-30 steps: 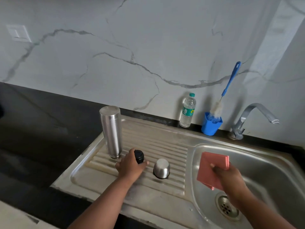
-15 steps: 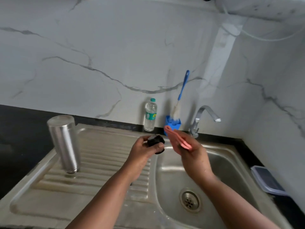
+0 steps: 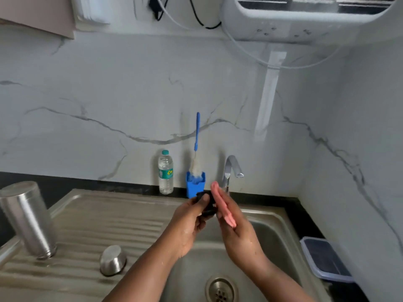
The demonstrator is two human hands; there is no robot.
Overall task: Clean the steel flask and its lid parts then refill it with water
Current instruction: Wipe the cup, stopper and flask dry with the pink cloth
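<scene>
My left hand grips the black flask stopper above the sink basin. My right hand holds a folded pink cloth pressed against the stopper's right side. The steel flask stands upside down at the left end of the ribbed drainboard. Its steel cup lid lies mouth down on the drainboard, nearer me.
A steel tap rises behind my hands. A plastic water bottle and a blue holder with a blue-handled bottle brush stand against the marble wall. A lidded plastic box sits right of the sink. The drain is below.
My left hand lifted the black stopper off the drainboard and carried it right, over the basin. My right hand brought the pink cloth against it. The view tilted up.
</scene>
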